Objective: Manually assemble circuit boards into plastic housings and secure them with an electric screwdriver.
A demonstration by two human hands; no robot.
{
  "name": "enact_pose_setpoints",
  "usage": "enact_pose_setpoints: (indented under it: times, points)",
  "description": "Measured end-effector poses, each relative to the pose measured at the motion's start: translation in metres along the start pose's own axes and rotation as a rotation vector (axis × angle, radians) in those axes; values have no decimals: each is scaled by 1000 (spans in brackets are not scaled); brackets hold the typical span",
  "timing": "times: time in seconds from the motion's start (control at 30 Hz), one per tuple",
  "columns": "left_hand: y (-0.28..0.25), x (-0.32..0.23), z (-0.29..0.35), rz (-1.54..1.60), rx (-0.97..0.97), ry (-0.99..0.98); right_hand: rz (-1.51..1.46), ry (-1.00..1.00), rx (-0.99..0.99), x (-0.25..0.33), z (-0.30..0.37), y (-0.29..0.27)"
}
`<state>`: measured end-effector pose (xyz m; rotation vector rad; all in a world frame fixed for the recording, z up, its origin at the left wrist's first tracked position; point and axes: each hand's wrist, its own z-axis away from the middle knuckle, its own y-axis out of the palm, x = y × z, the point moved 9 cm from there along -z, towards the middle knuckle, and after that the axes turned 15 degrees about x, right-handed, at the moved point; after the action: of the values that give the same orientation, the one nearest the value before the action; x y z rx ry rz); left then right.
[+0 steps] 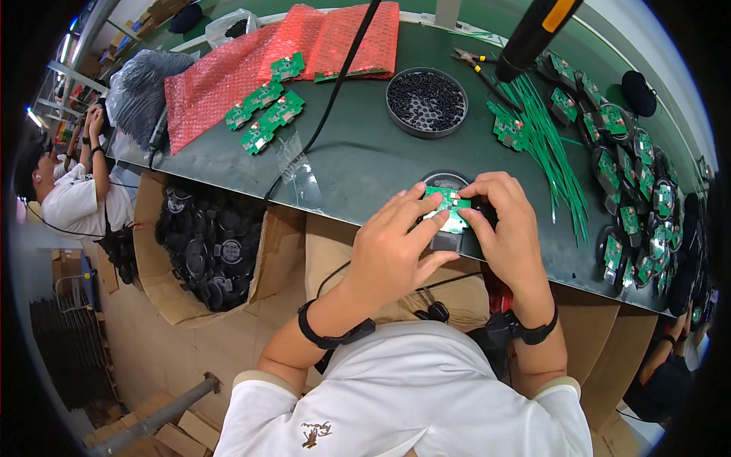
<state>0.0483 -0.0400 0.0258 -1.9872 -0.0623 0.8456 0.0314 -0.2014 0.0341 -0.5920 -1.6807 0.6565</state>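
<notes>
A green circuit board [448,199] lies over a black round plastic housing [444,180] at the near edge of the bench. My left hand [396,240] grips the board from its left, fingertips pressing on its face and the thumb low by the housing's bottom end. From the other side my right hand [504,217] pinches the board's right edge between thumb and fingers. Much of the housing is covered by the board and my hands, so I cannot tell whether the board is fully seated.
Beyond my hands stands a round tray [427,103] of small black parts. Green cable ties [544,137], cutters [483,68] and a loose board [509,128] lie right of it. Housings with boards [643,183] crowd the far right. A power screwdriver [537,38] hangs overhead; a carton [278,255] holds black housings.
</notes>
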Motion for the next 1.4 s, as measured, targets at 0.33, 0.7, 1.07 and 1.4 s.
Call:
enact_pose_setpoints:
  times: [0.33,0.7,1.07,1.4]
  points:
    - [-3,-2,-1,5,30,11,-84,146,23,-16,-14,-5]
    - [-1,-1,-1,7,37,3,-72,150,64,-19,-16,-5]
    - [2,0,2,41,19,-42,-100,173,78,-21,-14,-6]
    - [4,3,6,63,-18,-60,-78,86,-52,-11,-3,-3]
